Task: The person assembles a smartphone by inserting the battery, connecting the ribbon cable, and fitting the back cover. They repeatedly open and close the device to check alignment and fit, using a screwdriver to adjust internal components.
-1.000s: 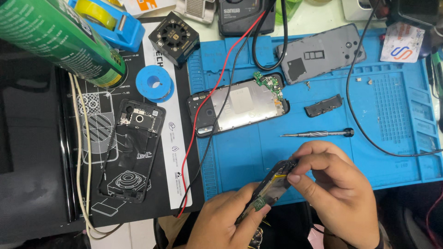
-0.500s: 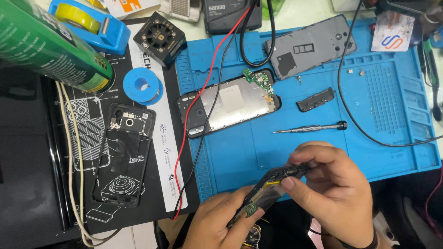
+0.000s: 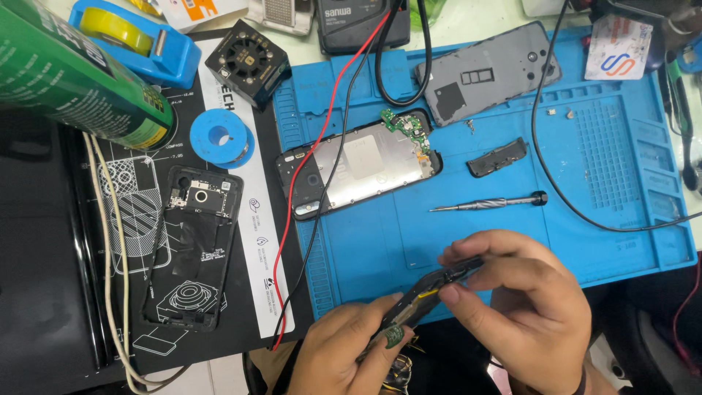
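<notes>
Left hand (image 3: 344,351): pinches the lower end of a dark phone part (image 3: 428,292), a green board edge showing at its fingertips.
Right hand (image 3: 523,300): fingers pressed on the part's upper end.
Part's place: held between both hands, above the near edge of the blue mat (image 3: 629,219).
Just beyond the hands: screwdriver (image 3: 488,204), then the opened phone (image 3: 362,167).
Risk: squeezing or twisting could probably crack the part; loose red and black leads (image 3: 322,146) beside the left hand could snag.

Two hands (image 3: 351,351) (image 3: 530,307), one screwdriver (image 3: 490,204), two opened phones (image 3: 362,167) (image 3: 191,245).
</notes>
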The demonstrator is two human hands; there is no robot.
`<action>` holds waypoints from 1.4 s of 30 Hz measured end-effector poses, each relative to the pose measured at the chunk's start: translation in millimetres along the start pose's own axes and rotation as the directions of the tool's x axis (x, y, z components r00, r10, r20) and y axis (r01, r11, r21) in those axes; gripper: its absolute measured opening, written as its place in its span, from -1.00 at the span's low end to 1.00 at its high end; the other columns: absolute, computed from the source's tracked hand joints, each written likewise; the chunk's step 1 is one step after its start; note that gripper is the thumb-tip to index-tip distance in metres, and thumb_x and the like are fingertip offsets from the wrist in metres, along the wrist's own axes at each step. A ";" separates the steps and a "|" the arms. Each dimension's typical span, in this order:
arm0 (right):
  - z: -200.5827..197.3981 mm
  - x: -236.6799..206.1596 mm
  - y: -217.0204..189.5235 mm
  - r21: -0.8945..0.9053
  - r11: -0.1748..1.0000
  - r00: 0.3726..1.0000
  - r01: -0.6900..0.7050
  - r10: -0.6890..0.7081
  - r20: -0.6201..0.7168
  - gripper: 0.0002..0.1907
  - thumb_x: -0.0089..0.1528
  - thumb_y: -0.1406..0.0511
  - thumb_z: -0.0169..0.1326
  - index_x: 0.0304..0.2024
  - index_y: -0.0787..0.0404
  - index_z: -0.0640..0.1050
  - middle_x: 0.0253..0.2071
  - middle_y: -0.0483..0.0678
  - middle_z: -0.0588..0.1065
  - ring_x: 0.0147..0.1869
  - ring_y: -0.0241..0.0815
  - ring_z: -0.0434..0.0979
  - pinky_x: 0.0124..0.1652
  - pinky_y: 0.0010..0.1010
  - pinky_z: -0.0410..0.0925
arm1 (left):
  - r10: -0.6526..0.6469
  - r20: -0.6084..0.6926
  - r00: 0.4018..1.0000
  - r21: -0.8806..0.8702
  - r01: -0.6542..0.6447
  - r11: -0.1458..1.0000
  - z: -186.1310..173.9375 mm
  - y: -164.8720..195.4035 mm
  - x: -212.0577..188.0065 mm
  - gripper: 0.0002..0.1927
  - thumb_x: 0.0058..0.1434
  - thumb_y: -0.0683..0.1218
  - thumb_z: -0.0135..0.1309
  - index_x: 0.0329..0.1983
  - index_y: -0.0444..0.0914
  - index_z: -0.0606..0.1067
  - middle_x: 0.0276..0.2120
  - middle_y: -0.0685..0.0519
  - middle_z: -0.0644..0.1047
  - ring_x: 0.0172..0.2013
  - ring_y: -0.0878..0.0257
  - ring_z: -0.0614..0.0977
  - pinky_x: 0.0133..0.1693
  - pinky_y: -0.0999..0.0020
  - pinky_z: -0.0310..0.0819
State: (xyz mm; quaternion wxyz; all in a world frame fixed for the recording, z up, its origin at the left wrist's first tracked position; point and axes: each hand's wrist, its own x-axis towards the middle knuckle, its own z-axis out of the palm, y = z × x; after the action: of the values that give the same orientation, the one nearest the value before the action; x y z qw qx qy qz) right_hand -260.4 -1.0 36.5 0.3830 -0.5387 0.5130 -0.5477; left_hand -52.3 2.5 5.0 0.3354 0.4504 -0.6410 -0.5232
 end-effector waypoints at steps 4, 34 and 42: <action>2.6 4.0 -3.8 -0.092 0.993 0.997 0.071 -0.071 0.010 -0.75 0.07 0.55 0.28 -0.23 0.33 0.54 0.05 0.11 0.45 0.16 -0.03 0.60 0.11 -0.27 0.53 | 0.074 -0.008 0.997 0.047 -0.074 0.996 0.4 -0.5 -2.8 -0.58 0.15 -0.24 0.23 0.10 -0.38 0.56 -0.33 -0.01 0.72 -0.29 0.20 0.79 -0.22 0.31 0.63; -8.2 -11.5 10.5 0.069 0.987 0.988 -0.143 0.146 -0.040 -0.73 0.05 0.66 0.23 -0.27 0.34 0.54 0.00 0.10 0.48 0.02 -0.11 0.59 -0.02 -0.35 0.52 | 0.153 0.055 0.987 0.092 -0.157 0.983 -3.3 -11.1 -4.0 -0.50 0.08 -0.27 0.23 0.15 -0.36 0.55 -0.30 -0.09 0.66 -0.26 0.13 0.75 -0.17 0.24 0.63; -18.8 -4.2 14.9 0.206 0.967 0.987 -0.152 0.139 0.078 -0.61 0.06 0.66 0.25 -0.11 0.36 0.48 -0.06 0.11 0.49 0.02 -0.12 0.59 0.00 -0.36 0.49 | 0.174 0.077 0.982 0.057 -0.179 0.982 -3.4 -10.0 -0.9 -0.58 0.15 -0.28 0.21 0.12 -0.38 0.55 -0.29 -0.01 0.71 -0.24 0.19 0.77 -0.15 0.27 0.64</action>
State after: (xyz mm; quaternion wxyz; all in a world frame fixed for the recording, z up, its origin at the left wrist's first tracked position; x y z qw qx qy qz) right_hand -280.4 3.2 23.2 0.4932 -0.4727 0.4778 -0.5523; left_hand -46.6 1.6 -3.9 0.3428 0.3833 -0.7064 -0.4864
